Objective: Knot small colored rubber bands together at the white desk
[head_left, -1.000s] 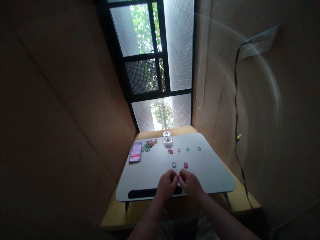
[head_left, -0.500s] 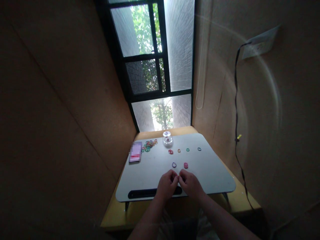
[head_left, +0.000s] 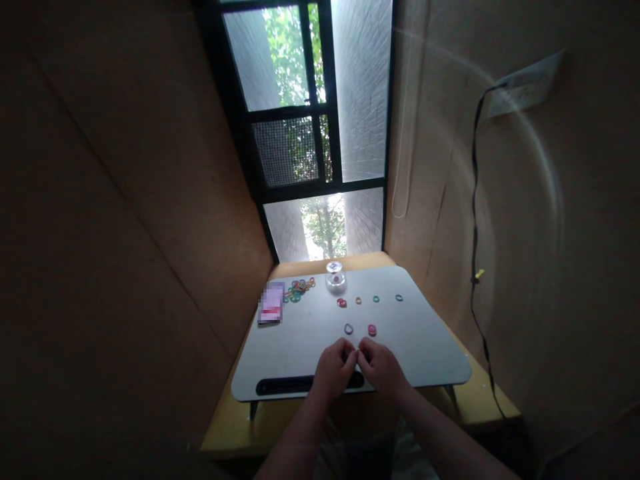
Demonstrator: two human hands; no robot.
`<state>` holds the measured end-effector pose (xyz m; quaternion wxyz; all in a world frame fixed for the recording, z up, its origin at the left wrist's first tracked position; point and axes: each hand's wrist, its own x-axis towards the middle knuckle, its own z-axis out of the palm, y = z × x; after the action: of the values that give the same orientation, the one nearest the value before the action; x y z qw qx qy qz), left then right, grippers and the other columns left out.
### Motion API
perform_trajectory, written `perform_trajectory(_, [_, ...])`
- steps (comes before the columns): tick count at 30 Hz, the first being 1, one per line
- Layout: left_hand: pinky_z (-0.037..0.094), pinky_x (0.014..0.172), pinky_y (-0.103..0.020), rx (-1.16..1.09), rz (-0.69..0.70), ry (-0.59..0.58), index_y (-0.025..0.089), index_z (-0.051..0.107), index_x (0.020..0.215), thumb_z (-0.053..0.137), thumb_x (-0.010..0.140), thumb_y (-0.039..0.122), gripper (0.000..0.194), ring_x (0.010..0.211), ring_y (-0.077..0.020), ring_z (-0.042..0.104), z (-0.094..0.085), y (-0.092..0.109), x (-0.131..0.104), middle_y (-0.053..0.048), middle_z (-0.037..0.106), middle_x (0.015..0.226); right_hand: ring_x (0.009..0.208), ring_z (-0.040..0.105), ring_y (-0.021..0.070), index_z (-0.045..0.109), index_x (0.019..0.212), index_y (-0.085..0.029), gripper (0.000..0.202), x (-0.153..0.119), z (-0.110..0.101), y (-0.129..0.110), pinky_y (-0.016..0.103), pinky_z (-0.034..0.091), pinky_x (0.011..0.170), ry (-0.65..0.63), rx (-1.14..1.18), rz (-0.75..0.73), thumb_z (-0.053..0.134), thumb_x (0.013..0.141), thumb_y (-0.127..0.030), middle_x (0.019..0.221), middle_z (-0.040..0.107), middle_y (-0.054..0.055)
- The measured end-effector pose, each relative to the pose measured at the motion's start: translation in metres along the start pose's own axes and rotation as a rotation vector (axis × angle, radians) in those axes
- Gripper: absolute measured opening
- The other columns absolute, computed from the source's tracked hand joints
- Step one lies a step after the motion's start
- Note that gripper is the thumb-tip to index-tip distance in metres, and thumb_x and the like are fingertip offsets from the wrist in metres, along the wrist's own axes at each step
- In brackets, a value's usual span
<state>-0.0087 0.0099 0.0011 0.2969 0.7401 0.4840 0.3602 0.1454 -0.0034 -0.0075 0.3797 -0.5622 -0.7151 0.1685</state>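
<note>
My left hand [head_left: 336, 365] and my right hand [head_left: 381, 367] meet fingertip to fingertip over the front of a white lap table [head_left: 425, 353]. Both are closed in a pinch. A tiny pale bit shows between the fingertips, too small to name. Just beyond the fingers lie a purple ring-shaped band [head_left: 349, 329] and a pink band [head_left: 372, 329]. Farther back runs a row of small bands: red [head_left: 341, 303], orange [head_left: 359, 301], green [head_left: 376, 299] and dark blue-green [head_left: 399, 298].
A pile of mixed coloured bands [head_left: 300, 288] lies at the back left, beside a blurred pink-purple packet or card [head_left: 271, 303]. A small clear jar [head_left: 335, 278] stands at the back. The table's black slot [head_left: 285, 385] is in front. A cable [head_left: 475, 200] hangs on the right wall.
</note>
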Motion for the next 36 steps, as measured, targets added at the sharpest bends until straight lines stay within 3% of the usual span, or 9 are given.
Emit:
perform_trajectory(25, [0.036, 0.060, -0.023, -0.028, 0.001, 0.020, 0.018, 0.057, 0.076, 0.054, 0.086, 0.030, 0.016, 0.063, -0.0119, 0.052, 0.0014, -0.0026, -0.0001, 0.003, 0.059, 0.068, 0.057, 0.049, 0.0131, 0.047, 0.068, -0.021, 0.018, 0.0006, 0.0003, -0.0005, 0.025, 0.030, 0.056, 0.011, 0.029, 0.009, 0.048, 0.085, -0.026, 0.061, 0.054, -0.002])
perform_trajectory(36, [0.037, 0.060, -0.023, -0.052, -0.010, 0.032, 0.018, 0.057, 0.078, 0.052, 0.087, 0.029, 0.014, 0.062, -0.0118, 0.053, 0.0002, 0.0000, 0.0004, 0.002, 0.060, 0.068, 0.061, 0.051, 0.0135, 0.049, 0.073, -0.021, 0.010, -0.0005, -0.0038, 0.0022, 0.024, 0.036, 0.060, -0.015, 0.150, -0.053, 0.047, 0.082, -0.021, 0.064, 0.055, -0.003])
